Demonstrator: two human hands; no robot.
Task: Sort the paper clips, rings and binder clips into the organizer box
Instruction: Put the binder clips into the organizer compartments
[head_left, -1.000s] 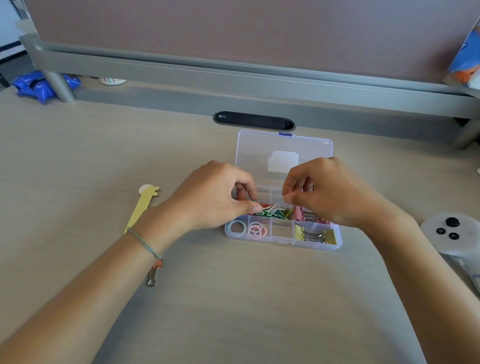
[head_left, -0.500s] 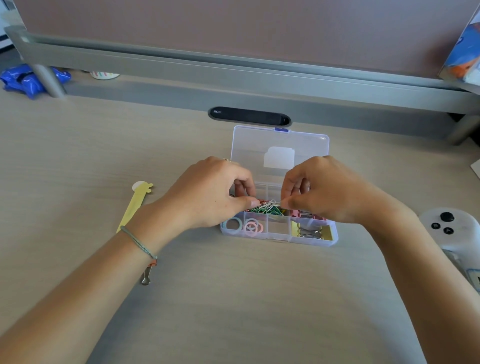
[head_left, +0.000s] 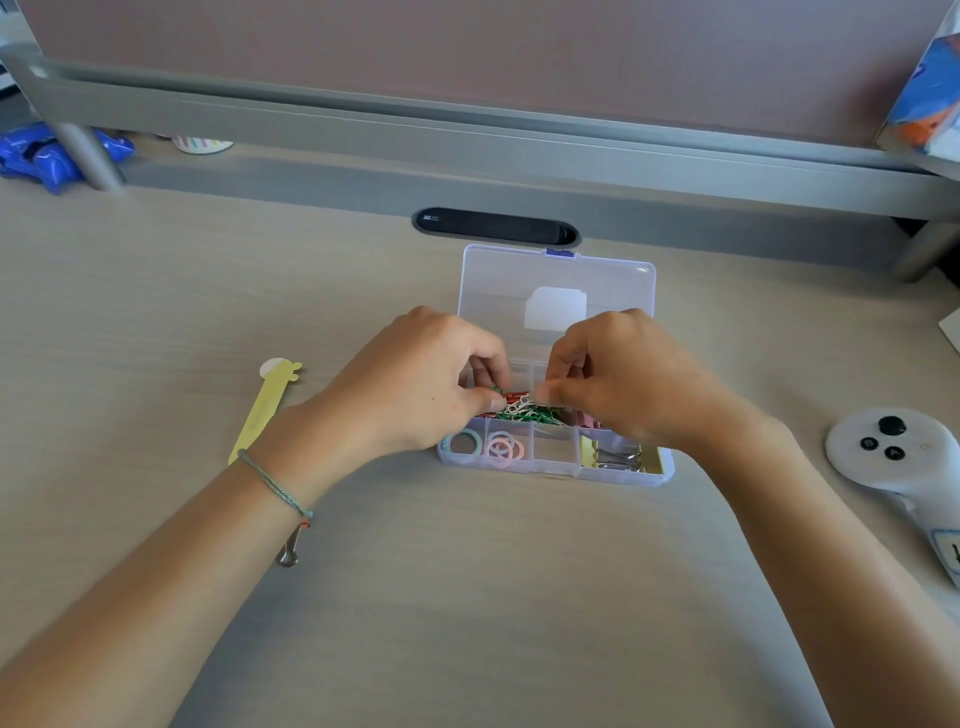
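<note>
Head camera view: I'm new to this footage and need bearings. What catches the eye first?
Two hands, the left hand and right hand, meet over a clear organizer box at mid-desk, pinching a tangle of coloured paper clips. Pastel rings fill its front-left compartments. A white controller lies at the far right.

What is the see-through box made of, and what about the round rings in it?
The organizer box looks like clear, glossy hard plastic: you can see the desk through its open lid. The rings, pastel pink and blue-green, have a smooth matte coat; whether they are plastic or painted metal cannot be told from here.
</note>
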